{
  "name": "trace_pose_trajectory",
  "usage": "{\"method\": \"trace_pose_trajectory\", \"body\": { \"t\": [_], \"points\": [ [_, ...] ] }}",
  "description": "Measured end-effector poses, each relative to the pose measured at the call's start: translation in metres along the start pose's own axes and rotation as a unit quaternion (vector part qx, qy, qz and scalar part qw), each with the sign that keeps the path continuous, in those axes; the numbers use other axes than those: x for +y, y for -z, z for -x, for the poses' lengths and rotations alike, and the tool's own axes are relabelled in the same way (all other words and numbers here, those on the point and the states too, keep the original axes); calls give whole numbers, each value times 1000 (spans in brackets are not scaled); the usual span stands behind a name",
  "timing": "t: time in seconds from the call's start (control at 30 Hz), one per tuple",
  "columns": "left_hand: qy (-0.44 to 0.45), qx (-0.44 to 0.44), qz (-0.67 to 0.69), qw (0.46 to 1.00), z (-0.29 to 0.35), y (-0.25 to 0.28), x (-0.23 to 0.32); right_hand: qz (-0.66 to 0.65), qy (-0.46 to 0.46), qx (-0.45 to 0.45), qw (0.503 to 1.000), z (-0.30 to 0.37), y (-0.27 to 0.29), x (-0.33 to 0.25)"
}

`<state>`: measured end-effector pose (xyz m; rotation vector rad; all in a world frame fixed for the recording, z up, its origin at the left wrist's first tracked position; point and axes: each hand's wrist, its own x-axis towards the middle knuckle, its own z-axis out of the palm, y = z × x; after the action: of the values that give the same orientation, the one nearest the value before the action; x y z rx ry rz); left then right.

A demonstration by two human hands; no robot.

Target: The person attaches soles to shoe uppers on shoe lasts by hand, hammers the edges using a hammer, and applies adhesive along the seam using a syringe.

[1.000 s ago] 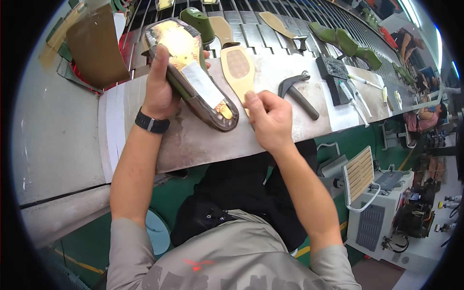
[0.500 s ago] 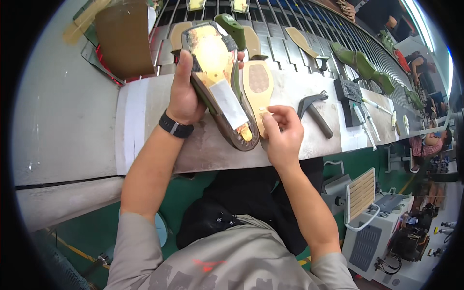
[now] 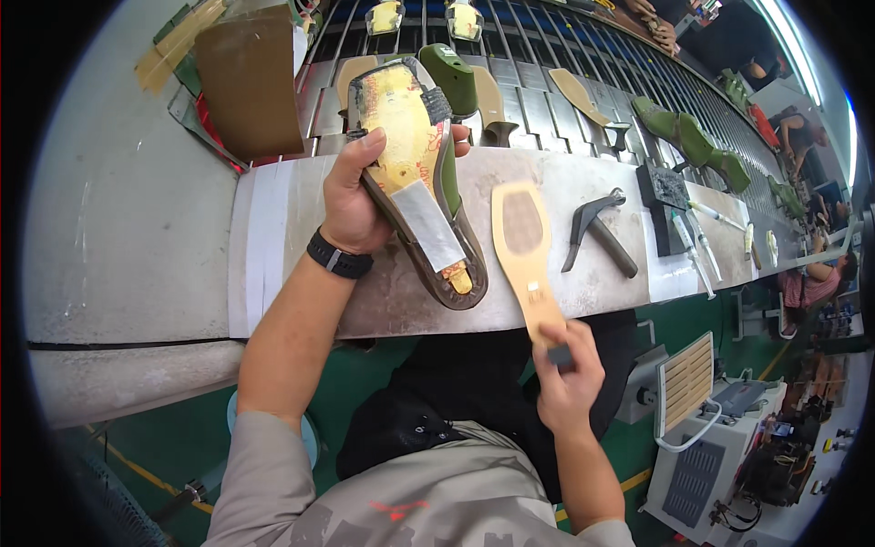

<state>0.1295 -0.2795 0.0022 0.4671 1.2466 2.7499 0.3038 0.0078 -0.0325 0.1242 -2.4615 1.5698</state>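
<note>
In my left hand point(image 3: 355, 205) is a shoe upper on a last point(image 3: 398, 137), its underside turned up and its toe pointing away. The underside is yellowish, with a white strip point(image 3: 427, 225) along the narrow part. My left thumb lies on one edge, and fingertips show on the far side. A tan shoe sole point(image 3: 521, 223) with a brown forepart patch and a small white spot slants to the right of the shoe, apart from it. My right hand point(image 3: 570, 383) grips its near end, where a dark heel point(image 3: 560, 356) shows between the fingers.
On the bench point(image 3: 365, 305) lie a dark pincer-like tool point(image 3: 597, 232), a black block point(image 3: 663, 205) and several syringes point(image 3: 697, 246). Beyond runs a metal-barred conveyor point(image 3: 538, 118) bearing a green last point(image 3: 448, 77), tan soles point(image 3: 579, 96) and more lasts. A brown cardboard piece point(image 3: 246, 87) stands left.
My right hand has moved toward me and right, drawing the sole away from the shoe, and now grips its heel end. The shoe in my left hand sits slightly lower in view.
</note>
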Motion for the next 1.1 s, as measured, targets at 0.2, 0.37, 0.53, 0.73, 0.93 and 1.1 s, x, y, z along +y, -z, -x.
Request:
{"method": "trace_pose_trajectory", "body": {
  "t": [0.2,0.37,0.53,0.73,0.93,1.1],
  "points": [
    [1,-22,39,999,5,3,-5,-413,-218,-10,884,57,10,15],
    [-7,-56,29,998,10,-15,-2,-354,-334,-104,868,8,-3,23],
    [-40,-43,-32,998,21,-46,-11,-306,-157,-39,938,2,-2,-8],
    [-53,-117,13,992,15,-60,8,-420,-89,-80,900,-19,18,-45],
    [-21,-55,-67,996,12,-101,45,-332,60,-194,921,-42,17,-81],
    [-12,-86,-92,992,28,-125,40,-393,-25,-218,893,-57,6,-111]
  ]
}}
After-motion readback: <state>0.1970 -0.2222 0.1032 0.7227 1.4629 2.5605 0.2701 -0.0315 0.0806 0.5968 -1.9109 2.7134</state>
